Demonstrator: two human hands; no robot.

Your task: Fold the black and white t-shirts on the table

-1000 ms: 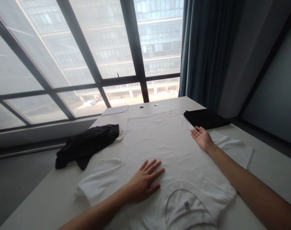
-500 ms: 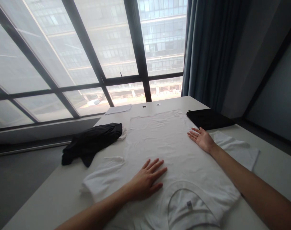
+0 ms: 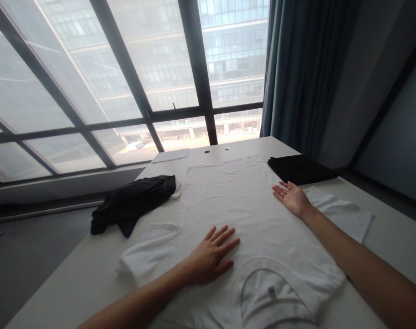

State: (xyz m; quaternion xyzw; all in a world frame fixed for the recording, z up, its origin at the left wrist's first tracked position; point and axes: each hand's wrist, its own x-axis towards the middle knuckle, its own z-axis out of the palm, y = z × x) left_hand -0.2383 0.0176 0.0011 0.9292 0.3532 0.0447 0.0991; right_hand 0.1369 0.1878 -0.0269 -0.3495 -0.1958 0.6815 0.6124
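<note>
A white T-shirt lies spread on the table, its round neckline and small label towards me and its hem at the far end. My left hand rests palm down on the upper part of the shirt, left of the neckline, with the fingers spread. Along the shirt's right side is my right hand, turned partly palm up, its fingers stretched out and holding nothing. The left sleeve lies out to the side, lightly wrinkled. Beyond my right forearm lies more white cloth.
A crumpled black garment lies at the table's left edge. Folded black cloth sits at the right. White papers lie at the back left of the white table. Behind stand large windows and a blue curtain.
My right hand has shifted very slightly to the right along the shirt's edge. My left hand stays in place on the shirt. The view has moved a little.
</note>
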